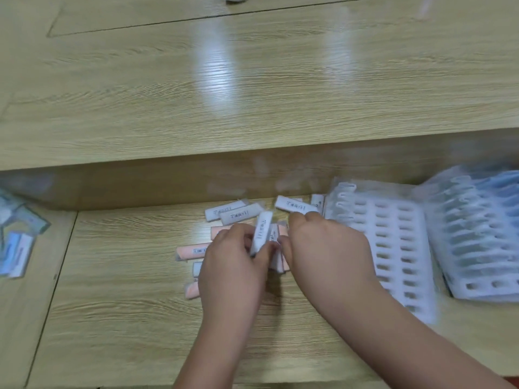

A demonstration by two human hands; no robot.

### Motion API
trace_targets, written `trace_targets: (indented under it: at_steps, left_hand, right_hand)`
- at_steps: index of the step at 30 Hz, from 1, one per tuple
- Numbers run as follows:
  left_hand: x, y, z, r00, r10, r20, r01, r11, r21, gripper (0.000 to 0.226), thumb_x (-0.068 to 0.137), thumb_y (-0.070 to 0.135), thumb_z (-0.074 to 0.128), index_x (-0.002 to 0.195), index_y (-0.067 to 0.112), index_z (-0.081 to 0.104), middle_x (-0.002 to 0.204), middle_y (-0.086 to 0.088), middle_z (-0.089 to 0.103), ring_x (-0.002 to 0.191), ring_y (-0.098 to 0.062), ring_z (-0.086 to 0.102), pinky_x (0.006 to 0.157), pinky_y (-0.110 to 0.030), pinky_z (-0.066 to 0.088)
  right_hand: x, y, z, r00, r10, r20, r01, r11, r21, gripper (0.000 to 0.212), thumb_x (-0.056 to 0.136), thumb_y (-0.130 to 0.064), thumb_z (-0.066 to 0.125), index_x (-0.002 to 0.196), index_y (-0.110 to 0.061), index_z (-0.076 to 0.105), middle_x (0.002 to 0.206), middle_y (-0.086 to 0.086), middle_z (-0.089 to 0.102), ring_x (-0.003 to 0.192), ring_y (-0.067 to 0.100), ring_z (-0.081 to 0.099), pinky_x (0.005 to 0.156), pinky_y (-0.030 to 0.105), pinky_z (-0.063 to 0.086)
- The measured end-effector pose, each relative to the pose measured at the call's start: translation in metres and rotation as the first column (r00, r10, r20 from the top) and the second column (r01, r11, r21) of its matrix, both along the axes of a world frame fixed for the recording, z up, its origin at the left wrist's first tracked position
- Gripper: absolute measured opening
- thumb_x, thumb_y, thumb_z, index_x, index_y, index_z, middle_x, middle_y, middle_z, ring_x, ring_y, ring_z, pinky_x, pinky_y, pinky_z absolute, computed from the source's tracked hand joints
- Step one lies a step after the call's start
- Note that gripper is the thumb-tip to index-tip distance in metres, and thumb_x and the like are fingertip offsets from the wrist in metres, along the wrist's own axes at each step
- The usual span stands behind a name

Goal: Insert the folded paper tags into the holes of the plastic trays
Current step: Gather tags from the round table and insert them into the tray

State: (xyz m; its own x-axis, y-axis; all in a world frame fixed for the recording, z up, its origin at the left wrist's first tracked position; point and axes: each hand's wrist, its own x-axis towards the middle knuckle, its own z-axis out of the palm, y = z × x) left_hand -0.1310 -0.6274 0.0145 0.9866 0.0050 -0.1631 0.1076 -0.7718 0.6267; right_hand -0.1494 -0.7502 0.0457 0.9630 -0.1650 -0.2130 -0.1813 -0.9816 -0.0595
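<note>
Pinching a white folded paper tag [261, 233] in your left hand [233, 265], you had your right hand [325, 248] curled over the pink-and-white tag pile [230, 214], grip unclear. Print was too blurred to read. White holed plastic trays [393, 248] lay just right.

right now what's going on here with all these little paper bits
A person is picking through a pile of folded paper tags on the wooden table. The left hand pinches one white tag; the right hand digs its fingers into the pile beside it. The holed plastic tray lies just right of the hands.
</note>
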Motion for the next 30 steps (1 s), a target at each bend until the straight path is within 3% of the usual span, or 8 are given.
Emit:
trace_targets:
  at_steps: [5, 10, 12, 14, 17, 22, 27, 30]
  left_hand:
    - [0.008, 0.026, -0.002, 0.992, 0.119, -0.045, -0.123, 0.984, -0.126, 0.011, 0.084, 0.036, 0.072, 0.093, 0.037, 0.066, 0.09, 0.016, 0.066, 0.085, -0.003, 0.062, 0.068, -0.027, 0.049]
    - [0.013, 0.048, -0.002, 0.975, 0.19, -0.114, -0.217, 0.923, -0.319, 0.015, 0.084, 0.026, 0.073, 0.087, 0.038, 0.065, 0.076, 0.018, 0.065, 0.064, 0.0, 0.061, 0.06, -0.041, 0.058]
    - [0.013, 0.053, 0.0, 0.977, 0.173, -0.124, -0.208, 0.897, -0.39, 0.017, 0.086, 0.022, 0.073, 0.084, 0.038, 0.067, 0.069, 0.015, 0.063, 0.053, 0.0, 0.054, 0.051, -0.027, 0.052]
    - [0.011, 0.057, 0.005, 0.985, 0.124, -0.117, -0.163, 0.891, -0.425, 0.017, 0.09, 0.022, 0.071, 0.084, 0.038, 0.069, 0.065, 0.008, 0.062, 0.052, -0.002, 0.054, 0.043, -0.017, 0.046]
    - [0.01, 0.06, 0.018, 0.986, 0.033, -0.162, -0.112, 0.854, -0.509, 0.017, 0.096, 0.026, 0.063, 0.09, 0.039, 0.073, 0.07, 0.002, 0.063, 0.063, -0.02, 0.069, 0.046, -0.036, 0.058]
    - [-0.003, 0.044, 0.029, 0.99, -0.127, -0.062, 0.084, 0.883, -0.462, 0.025, 0.1, 0.035, 0.043, 0.106, 0.054, 0.06, 0.068, 0.006, 0.066, 0.056, -0.015, 0.062, 0.046, -0.035, 0.053]
    - [-0.013, 0.006, 0.035, 0.966, -0.257, 0.029, 0.239, 0.844, -0.48, 0.018, 0.09, 0.043, 0.045, 0.101, 0.057, 0.039, 0.062, 0.014, 0.058, 0.046, -0.001, 0.046, 0.048, -0.02, 0.043]
    - [-0.012, -0.013, 0.033, 0.944, -0.313, 0.107, 0.326, 0.824, -0.463, 0.016, 0.085, 0.044, 0.056, 0.096, 0.048, 0.046, 0.072, 0.008, 0.061, 0.056, -0.005, 0.052, 0.05, -0.018, 0.041]
  right_hand:
    - [0.006, 0.015, -0.002, 1.0, 0.007, -0.008, -0.008, 0.997, -0.08, 0.024, 0.095, -0.037, 0.057, 0.11, -0.019, 0.056, 0.1, -0.002, 0.06, 0.086, 0.02, 0.065, 0.044, 0.026, 0.011]
    - [0.016, 0.029, -0.013, 1.0, 0.018, 0.02, -0.018, 1.0, 0.014, 0.042, 0.09, -0.053, 0.059, 0.111, -0.017, 0.052, 0.103, 0.0, 0.064, 0.089, 0.02, 0.066, 0.045, 0.026, 0.016]
    - [0.022, 0.028, -0.015, 1.0, 0.003, 0.026, -0.005, 0.998, 0.068, 0.035, 0.088, -0.049, 0.063, 0.105, -0.02, 0.053, 0.096, -0.003, 0.065, 0.087, 0.02, 0.066, 0.047, 0.026, 0.02]
    - [0.023, 0.022, -0.013, 0.999, -0.013, 0.037, 0.007, 0.988, 0.157, 0.029, 0.086, -0.051, 0.061, 0.098, -0.025, 0.056, 0.093, -0.006, 0.064, 0.087, 0.019, 0.064, 0.051, 0.027, 0.029]
    - [0.012, 0.003, 0.0, 0.989, -0.04, 0.142, -0.014, 0.933, 0.359, 0.031, 0.085, -0.062, 0.052, 0.088, -0.033, 0.061, 0.088, -0.014, 0.058, 0.087, 0.01, 0.054, 0.064, 0.031, 0.043]
    - [-0.035, -0.044, 0.024, 0.97, -0.125, 0.207, -0.027, 0.793, 0.608, 0.028, 0.091, -0.062, 0.042, 0.097, -0.046, 0.064, 0.087, -0.02, 0.06, 0.082, 0.003, 0.06, 0.069, 0.031, 0.05]
    - [-0.078, -0.093, 0.018, 0.958, -0.268, 0.106, 0.124, 0.717, 0.686, 0.038, 0.095, -0.03, 0.046, 0.128, -0.047, 0.054, 0.09, -0.024, 0.049, 0.082, 0.003, 0.056, 0.071, 0.008, 0.041]
    - [-0.085, -0.106, 0.012, 0.916, -0.361, 0.176, 0.14, 0.697, 0.704, 0.038, 0.089, -0.025, 0.057, 0.114, -0.054, 0.052, 0.096, -0.022, 0.058, 0.073, 0.004, 0.061, 0.058, 0.007, 0.043]
